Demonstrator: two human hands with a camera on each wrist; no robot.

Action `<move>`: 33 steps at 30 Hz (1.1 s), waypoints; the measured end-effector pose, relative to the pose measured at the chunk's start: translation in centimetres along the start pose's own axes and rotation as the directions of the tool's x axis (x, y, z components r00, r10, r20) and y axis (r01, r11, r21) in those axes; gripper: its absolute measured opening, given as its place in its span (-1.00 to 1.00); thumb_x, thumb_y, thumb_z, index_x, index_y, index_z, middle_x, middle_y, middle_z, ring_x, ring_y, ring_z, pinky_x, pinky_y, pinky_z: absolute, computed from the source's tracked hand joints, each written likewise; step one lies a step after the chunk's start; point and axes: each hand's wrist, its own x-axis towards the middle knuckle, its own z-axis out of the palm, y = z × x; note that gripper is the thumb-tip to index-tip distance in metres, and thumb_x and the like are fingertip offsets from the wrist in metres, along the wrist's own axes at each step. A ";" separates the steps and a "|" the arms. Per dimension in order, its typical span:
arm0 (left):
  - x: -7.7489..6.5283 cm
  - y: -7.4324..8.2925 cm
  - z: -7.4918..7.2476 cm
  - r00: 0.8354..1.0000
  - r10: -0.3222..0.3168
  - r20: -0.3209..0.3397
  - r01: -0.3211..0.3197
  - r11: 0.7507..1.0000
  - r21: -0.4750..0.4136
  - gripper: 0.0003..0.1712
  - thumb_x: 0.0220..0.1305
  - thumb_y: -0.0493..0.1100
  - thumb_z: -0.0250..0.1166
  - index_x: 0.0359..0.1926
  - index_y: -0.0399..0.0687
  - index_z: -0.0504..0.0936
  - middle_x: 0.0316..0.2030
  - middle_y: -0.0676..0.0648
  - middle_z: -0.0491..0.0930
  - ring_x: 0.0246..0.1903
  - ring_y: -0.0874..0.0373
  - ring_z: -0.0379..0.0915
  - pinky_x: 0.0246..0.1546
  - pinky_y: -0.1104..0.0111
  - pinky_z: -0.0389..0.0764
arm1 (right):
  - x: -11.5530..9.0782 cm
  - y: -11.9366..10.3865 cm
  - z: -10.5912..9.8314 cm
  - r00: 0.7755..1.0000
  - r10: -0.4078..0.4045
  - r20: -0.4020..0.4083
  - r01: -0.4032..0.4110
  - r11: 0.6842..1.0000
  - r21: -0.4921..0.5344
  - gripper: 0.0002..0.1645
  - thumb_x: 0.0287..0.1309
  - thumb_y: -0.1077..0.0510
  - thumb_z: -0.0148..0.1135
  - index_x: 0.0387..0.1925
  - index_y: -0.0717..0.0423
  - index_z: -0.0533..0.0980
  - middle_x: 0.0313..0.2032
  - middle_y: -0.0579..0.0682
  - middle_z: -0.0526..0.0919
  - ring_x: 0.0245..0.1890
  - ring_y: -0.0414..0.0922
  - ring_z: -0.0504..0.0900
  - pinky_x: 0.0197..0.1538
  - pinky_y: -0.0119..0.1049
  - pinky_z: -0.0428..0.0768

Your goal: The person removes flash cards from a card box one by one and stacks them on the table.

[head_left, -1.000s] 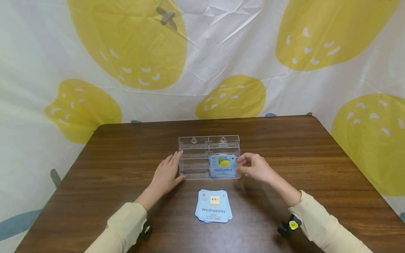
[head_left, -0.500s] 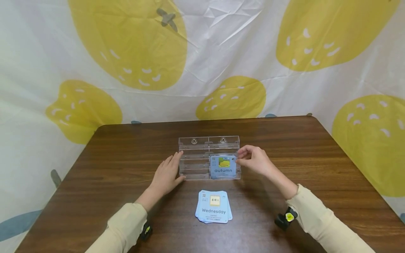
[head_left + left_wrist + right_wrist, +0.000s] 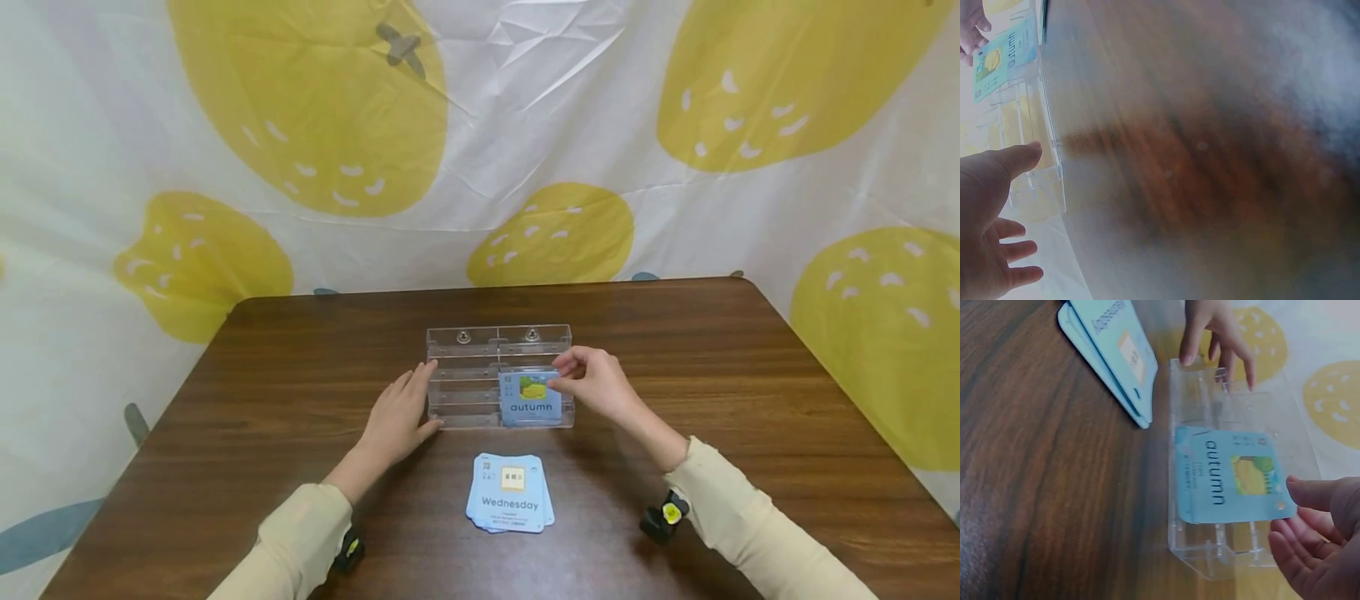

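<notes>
A clear plastic card rack (image 3: 463, 398) with two columns of tiered slots stands on the table. In its front right slot is a blue card marked "autumn" (image 3: 531, 408), leaning back. My right hand (image 3: 600, 385) pinches the upper right corner of this card, thumb in front and fingers behind; the right wrist view shows the hand (image 3: 1325, 531) at that corner. With fingers spread and fairly straight, my left hand (image 3: 393, 418) rests against the rack's left side. Its thumb (image 3: 1025, 156) touches near the front corner in the left wrist view.
A loose stack of blue cards (image 3: 510, 506), "Wednesday" on top, lies on the brown wooden table (image 3: 315, 350) in front of the rack. Behind the table hangs a white cloth (image 3: 360, 258) with yellow fruit prints.
My right hand has moved from the card's right edge up and then left onto its upper right corner. The left hand, rack and card stack stay put.
</notes>
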 end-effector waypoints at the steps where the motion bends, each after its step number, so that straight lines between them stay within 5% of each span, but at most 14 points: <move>1: 0.0 0.0 0.0 1.000 0.001 0.000 -0.001 1.000 0.000 -0.03 0.03 -0.04 0.36 0.35 -0.18 0.02 0.24 -0.28 0.24 0.18 -0.21 0.20 0.15 -0.03 0.27 | 0.0 0.1 0.2 1.000 -0.007 -0.009 0.007 1.000 0.001 -0.74 -0.12 0.26 0.38 -0.32 0.29 0.56 -0.45 0.06 0.61 -0.46 -0.13 0.55 -0.41 -0.35 0.53; 12: 0.1 0.0 0.0 1.000 0.001 0.000 -0.001 1.000 0.013 -0.02 0.02 -0.02 0.37 0.35 -0.17 0.02 0.24 -0.27 0.25 0.18 -0.20 0.21 0.15 -0.02 0.27 | 0.2 0.9 0.4 0.996 -0.077 -0.054 0.076 0.997 -0.029 -0.90 -0.10 0.29 0.36 -0.50 0.20 0.57 -0.56 -0.01 0.62 -0.53 -0.19 0.54 -0.48 -0.40 0.51; 33: 0.0 0.1 -0.1 1.000 0.012 -0.006 -0.012 1.000 0.025 -0.02 0.02 -0.02 0.37 0.34 -0.19 0.03 0.23 -0.28 0.26 0.17 -0.20 0.22 0.15 -0.01 0.28 | 0.7 0.6 -1.4 0.991 -0.106 -0.083 0.103 0.994 -0.039 -0.94 0.04 0.31 0.24 -0.43 0.26 0.60 -0.49 0.06 0.66 -0.56 -0.19 0.48 -0.56 -0.45 0.41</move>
